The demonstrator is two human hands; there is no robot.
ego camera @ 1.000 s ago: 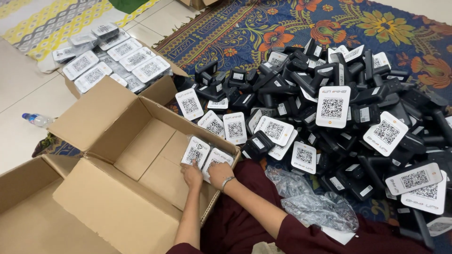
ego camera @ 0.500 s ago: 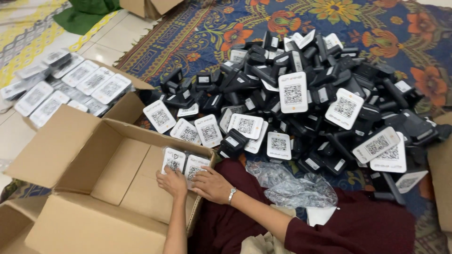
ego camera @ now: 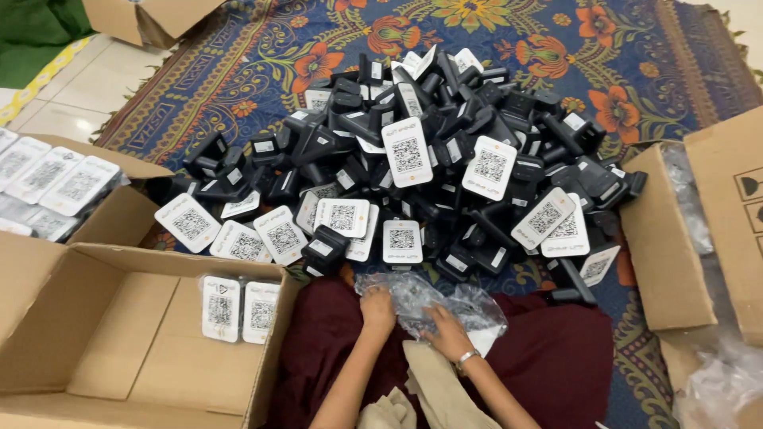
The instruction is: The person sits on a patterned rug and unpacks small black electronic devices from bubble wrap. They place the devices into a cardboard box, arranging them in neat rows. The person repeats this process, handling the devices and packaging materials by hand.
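Now that both hands have left the box (ego camera: 119,349), two wrapped white cards (ego camera: 237,308) stand inside it against its wall. The left hand (ego camera: 377,308) and right hand (ego camera: 447,334) grasp clear bags (ego camera: 433,303) on the lap. Black stands with white square-patterned cards are piled (ego camera: 429,159) on the rug (ego camera: 238,63).

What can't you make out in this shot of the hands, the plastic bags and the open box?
- Left hand fingers: head view, buried in the clear plastic bags.
- Right hand grip: unclear, bags blur it.
- Open cardboard box: near side cut off by bottom edge.
- Pile of black devices: lower ones hidden beneath others.
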